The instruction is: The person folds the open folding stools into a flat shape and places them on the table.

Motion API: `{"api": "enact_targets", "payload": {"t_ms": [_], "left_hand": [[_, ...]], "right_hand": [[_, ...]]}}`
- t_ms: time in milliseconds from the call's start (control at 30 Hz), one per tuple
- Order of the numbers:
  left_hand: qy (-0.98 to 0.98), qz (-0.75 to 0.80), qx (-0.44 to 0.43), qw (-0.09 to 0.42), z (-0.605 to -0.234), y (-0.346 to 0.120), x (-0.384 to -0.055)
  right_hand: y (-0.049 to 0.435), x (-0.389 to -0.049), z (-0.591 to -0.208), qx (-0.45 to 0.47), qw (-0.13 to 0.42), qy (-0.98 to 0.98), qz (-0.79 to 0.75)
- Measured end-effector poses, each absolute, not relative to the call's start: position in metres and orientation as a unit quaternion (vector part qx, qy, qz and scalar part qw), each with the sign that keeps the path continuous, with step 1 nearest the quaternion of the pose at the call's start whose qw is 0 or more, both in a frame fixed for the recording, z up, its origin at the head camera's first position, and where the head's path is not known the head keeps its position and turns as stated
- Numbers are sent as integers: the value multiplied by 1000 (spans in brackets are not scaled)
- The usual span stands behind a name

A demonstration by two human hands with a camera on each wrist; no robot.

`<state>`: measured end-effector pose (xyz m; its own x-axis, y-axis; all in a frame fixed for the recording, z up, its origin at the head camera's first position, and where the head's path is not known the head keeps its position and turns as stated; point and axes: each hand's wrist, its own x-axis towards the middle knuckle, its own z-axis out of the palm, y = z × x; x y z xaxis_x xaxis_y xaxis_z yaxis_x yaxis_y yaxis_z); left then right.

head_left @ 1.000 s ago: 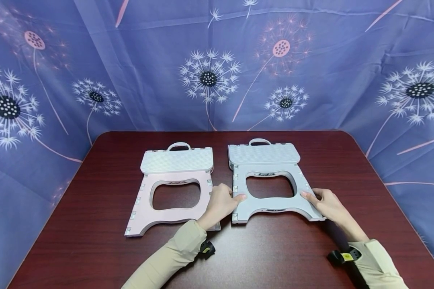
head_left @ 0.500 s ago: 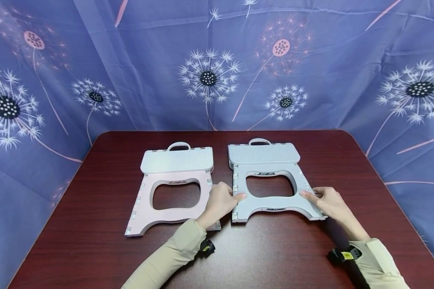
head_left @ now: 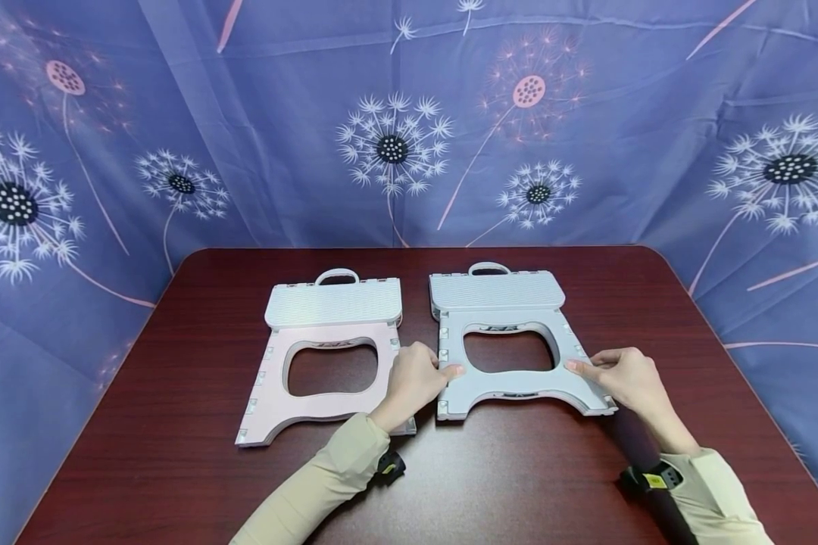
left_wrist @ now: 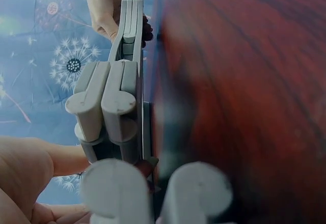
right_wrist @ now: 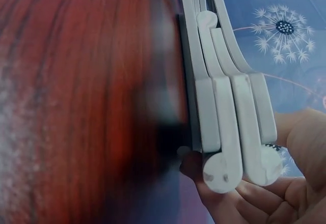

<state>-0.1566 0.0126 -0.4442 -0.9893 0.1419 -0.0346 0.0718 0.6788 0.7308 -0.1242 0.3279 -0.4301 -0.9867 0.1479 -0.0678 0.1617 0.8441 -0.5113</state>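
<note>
A pale blue-grey folding stool [head_left: 504, 383] lies folded flat near the middle of the table. My left hand [head_left: 412, 380] grips its left leg edge, thumb on top and the other fingers curled down by the side. At the opposite leg, my right hand [head_left: 632, 380] pinches the edge with the thumb over the upper face. In the right wrist view the right hand [right_wrist: 308, 145] sits around the stacked leg ends [right_wrist: 232, 117], fingers underneath. A second folding stool [head_left: 334, 409], pink with a white top, lies folded on the left, partly covered by my left hand.
Both stools rest on a dark red wooden table [head_left: 491, 484]. Each has a carrying handle [head_left: 489, 268] at its far end. A blue dandelion-print cloth [head_left: 286, 151] hangs behind and beside the table. The two stools lie close together, with a narrow gap between them.
My right hand has shifted slightly, its wrist and knuckles tilting up and to the right while the thumb stays on the blue-grey stool. The left hand and both stools look almost unmoved.
</note>
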Motion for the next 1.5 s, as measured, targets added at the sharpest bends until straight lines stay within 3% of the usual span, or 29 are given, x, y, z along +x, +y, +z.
{"api": "enact_targets", "payload": {"t_ms": [1500], "left_hand": [[924,374,77,40,-443,12,-155]], "right_hand": [[325,-122,-429,83,14,969,-232]]}}
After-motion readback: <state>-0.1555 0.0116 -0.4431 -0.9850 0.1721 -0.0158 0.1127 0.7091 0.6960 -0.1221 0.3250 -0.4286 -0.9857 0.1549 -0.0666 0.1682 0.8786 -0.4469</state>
